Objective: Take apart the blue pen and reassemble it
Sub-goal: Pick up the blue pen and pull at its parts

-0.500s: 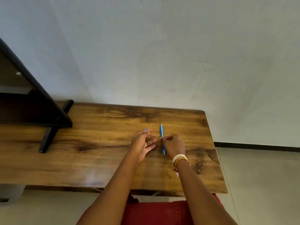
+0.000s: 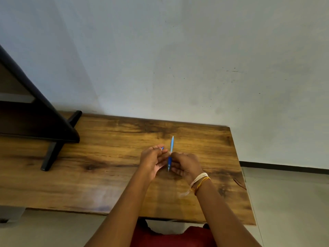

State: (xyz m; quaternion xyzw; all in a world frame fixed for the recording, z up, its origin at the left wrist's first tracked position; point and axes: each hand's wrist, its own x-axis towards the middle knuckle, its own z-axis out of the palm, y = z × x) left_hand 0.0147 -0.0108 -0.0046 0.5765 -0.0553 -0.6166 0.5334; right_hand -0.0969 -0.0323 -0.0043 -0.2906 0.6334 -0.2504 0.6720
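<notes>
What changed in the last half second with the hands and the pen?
The left hand closed in toward the pen, its fingers now against the right hand. The right hand keeps its hold on the pen, pointing away over the table. A small blue piece stays at the left fingertips.

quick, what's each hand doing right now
Left hand: closed on a small blue piece.
Right hand: closed on the blue pen, held above the table.

There was only one view, from a camera on the person's head. It looked forward and down from above at the wooden surface [image 2: 110, 157], rather near, and faced the pale wall [image 2: 178, 59] behind; both forearms entered from below.
</notes>
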